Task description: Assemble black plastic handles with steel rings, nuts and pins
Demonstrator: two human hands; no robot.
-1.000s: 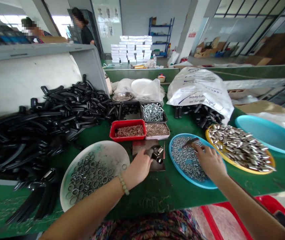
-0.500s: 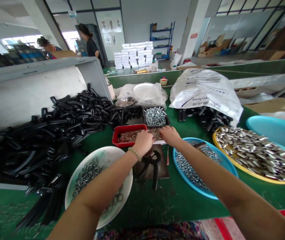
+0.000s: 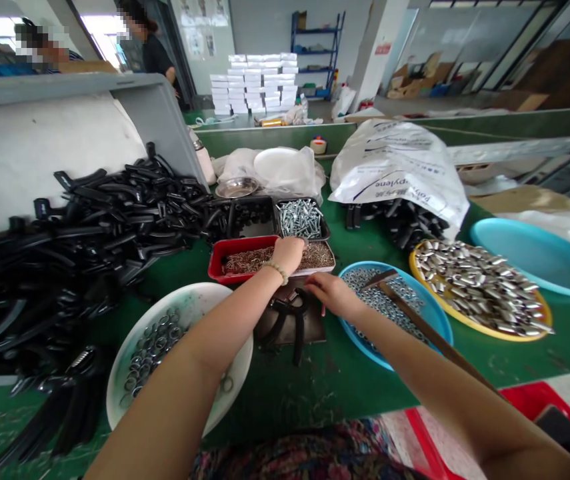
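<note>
**Left hand:** The left hand (image 3: 289, 255), a beaded bracelet (image 3: 277, 271) at its wrist, reaches into the shallow white tray (image 3: 325, 264) of small brass-coloured pieces (image 3: 313, 254). The fingers curl down into the pieces; any grasp is hidden.

**Right hand:** The right hand (image 3: 332, 295) hangs relaxed and unclenched, holding nothing, just beside the black handle assembly (image 3: 289, 320).

**Work area:** That glossy, curved plastic assembly lies on a brown pad (image 3: 315, 330) on the green bench (image 3: 339, 400), near the body.

**Adjacent trays:** A red plastic tray (image 3: 215, 267) holds copper-coloured pins (image 3: 247, 260). Farther off, a dark tray (image 3: 319, 227) holds steel screws (image 3: 301, 219).

**Right side:** A blue plastic plate (image 3: 365, 268) bears steel nuts (image 3: 379, 300) and a long brown bar (image 3: 425, 327). A yellow plate (image 3: 465, 325) bears steel cylinders (image 3: 479, 290).

**Left side:** A heap of black plastic handles (image 3: 115, 213) lies beside a white basin (image 3: 189, 300) of steel rings (image 3: 149, 357).

**Obstructions:** The left forearm (image 3: 199, 373) covers much of the basin; the right forearm (image 3: 415, 360) crosses the blue plate's near edge.
</note>
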